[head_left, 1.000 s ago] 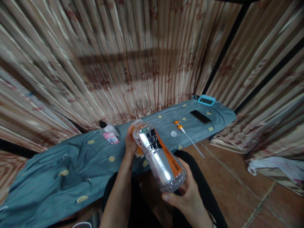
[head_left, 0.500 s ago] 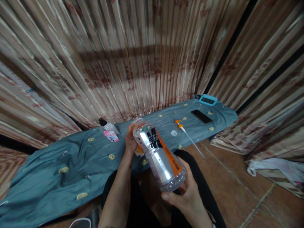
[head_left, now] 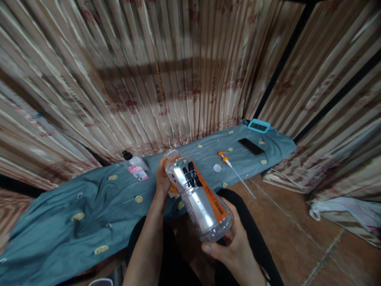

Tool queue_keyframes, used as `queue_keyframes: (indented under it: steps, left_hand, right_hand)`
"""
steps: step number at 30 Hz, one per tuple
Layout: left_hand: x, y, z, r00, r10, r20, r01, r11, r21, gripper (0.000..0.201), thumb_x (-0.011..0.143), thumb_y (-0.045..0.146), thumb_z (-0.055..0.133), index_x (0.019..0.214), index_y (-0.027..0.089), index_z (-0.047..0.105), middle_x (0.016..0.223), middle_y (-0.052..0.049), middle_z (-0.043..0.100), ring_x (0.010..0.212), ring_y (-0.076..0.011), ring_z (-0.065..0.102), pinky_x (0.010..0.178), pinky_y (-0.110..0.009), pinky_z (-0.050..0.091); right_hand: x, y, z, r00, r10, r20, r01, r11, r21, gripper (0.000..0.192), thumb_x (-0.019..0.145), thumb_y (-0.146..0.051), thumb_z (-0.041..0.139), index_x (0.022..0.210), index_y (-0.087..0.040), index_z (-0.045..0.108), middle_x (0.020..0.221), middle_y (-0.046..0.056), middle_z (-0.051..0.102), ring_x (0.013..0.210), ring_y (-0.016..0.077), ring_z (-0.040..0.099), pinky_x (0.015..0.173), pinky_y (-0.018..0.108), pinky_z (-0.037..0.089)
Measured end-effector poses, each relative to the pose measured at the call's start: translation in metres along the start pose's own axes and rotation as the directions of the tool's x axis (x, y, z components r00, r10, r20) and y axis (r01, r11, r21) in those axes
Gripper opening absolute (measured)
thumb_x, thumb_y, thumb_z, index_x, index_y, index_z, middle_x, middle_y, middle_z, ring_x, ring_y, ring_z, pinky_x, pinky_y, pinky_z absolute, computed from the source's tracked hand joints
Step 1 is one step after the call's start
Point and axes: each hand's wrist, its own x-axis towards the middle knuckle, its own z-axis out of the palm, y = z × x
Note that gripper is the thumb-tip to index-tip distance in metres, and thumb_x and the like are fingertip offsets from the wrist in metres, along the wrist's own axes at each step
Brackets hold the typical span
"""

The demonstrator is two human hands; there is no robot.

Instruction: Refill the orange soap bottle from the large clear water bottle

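Bottle [head_left: 198,196]: clear plastic, silver and orange label with black lettering, tilted with open neck up and away, base low and near; held above the lap, just in front of the blue cloth's near edge.
Right hand [head_left: 230,248]: cupped under the bottle's base, grip closed around the base, thumb across the near side.
Left hand [head_left: 163,180]: beside the bottle's shoulder, on its left; grip wrapped on something orange tucked behind the bottle; what that orange thing is, cannot tell.
Neck of bottle: uncapped, rim showing at the top end.
Blue cloth [head_left: 89,198]: spread behind and to the left of the bottle, dotted with small yellow ovals, rumpled.
Small bottle [head_left: 135,166]: lying on the cloth, left of the big bottle, black cap, pink label, near the curtain foot.
White cap [head_left: 217,168]: flat on the cloth, right of the big bottle's neck, apart from it.
Pump tube [head_left: 235,171]: orange head with long white straw, right of the white cap, straw end reaching off the cloth over the floor.
Phone [head_left: 251,146]: dark, face up on the cloth, further right of the bottle.
Blue-framed device [head_left: 258,126]: beyond the phone, at the cloth's far right end.
Curtain [head_left: 178,71]: striped, pinkish, hanging behind everything.
Floor [head_left: 297,238]: brown tiles, right of the bottle.
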Motion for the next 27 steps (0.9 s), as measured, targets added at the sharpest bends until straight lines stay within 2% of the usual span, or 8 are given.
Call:
queue_keyframes:
  steps: [4, 8, 14, 22, 27]
  left_hand:
    - [0.000, 0.001, 0.001, 0.999, -0.031, -0.013, 0.031, 0.999, -0.024, 0.039, 0.084, 0.034, 0.069, 0.120, 0.020, 0.067, 0.125, -0.010, 0.073, 0.119, -0.0279, 0.069, 0.110, -0.044, 0.054]
    - [0.000, 0.002, 0.001, 0.999, -0.050, -0.014, 0.049, 0.998, -0.034, 0.037, 0.082, 0.034, 0.069, 0.117, 0.021, 0.068, 0.123, -0.010, 0.074, 0.120, -0.0276, 0.067, 0.114, -0.046, 0.051]
    - [0.001, 0.002, 0.001, 0.999, -0.030, -0.019, 0.028, 0.998, -0.053, 0.036, 0.082, 0.035, 0.071, 0.116, 0.021, 0.068, 0.125, -0.009, 0.074, 0.115, -0.0253, 0.068, 0.112, -0.044, 0.052]
    - [0.000, 0.004, 0.001, 0.997, -0.076, -0.012, 0.074, 0.991, -0.108, 0.039, 0.083, 0.035, 0.071, 0.120, 0.022, 0.067, 0.125, -0.008, 0.074, 0.115, -0.0246, 0.069, 0.113, -0.043, 0.051]
    - [0.000, -0.001, 0.001, 0.998, -0.060, -0.011, 0.060, 0.998, -0.036, 0.041, 0.083, 0.034, 0.071, 0.121, 0.020, 0.067, 0.124, -0.009, 0.074, 0.116, -0.0264, 0.069, 0.111, -0.043, 0.053]
  right_hand:
    - [0.001, 0.000, -0.001, 0.999, -0.009, 0.035, 0.008, 1.000, 0.005, 0.099, 0.058, -0.017, 0.103, 0.139, -0.031, 0.047, 0.136, 0.006, 0.077, 0.117, 0.0275, 0.079, 0.095, 0.032, 0.066]
    - [0.001, -0.002, 0.002, 0.999, -0.040, 0.005, 0.039, 0.999, 0.027, 0.097, 0.054, -0.016, 0.103, 0.134, -0.030, 0.049, 0.129, 0.005, 0.080, 0.113, 0.0259, 0.081, 0.092, 0.028, 0.066]
    - [0.001, -0.003, 0.002, 0.999, -0.010, 0.043, 0.010, 1.000, -0.017, 0.097, 0.059, -0.019, 0.103, 0.138, -0.030, 0.048, 0.136, 0.008, 0.077, 0.119, 0.0287, 0.078, 0.096, 0.033, 0.065]
    - [-0.001, -0.004, 0.006, 1.000, 0.017, -0.018, -0.017, 1.000, 0.020, 0.099, 0.053, -0.024, 0.105, 0.136, -0.030, 0.051, 0.133, 0.008, 0.077, 0.117, 0.0317, 0.078, 0.094, 0.037, 0.067]
    - [-0.002, -0.007, 0.011, 0.997, -0.004, -0.083, 0.008, 0.999, 0.043, 0.096, 0.051, -0.023, 0.105, 0.134, -0.029, 0.057, 0.128, 0.007, 0.080, 0.114, 0.0313, 0.079, 0.092, 0.035, 0.066]
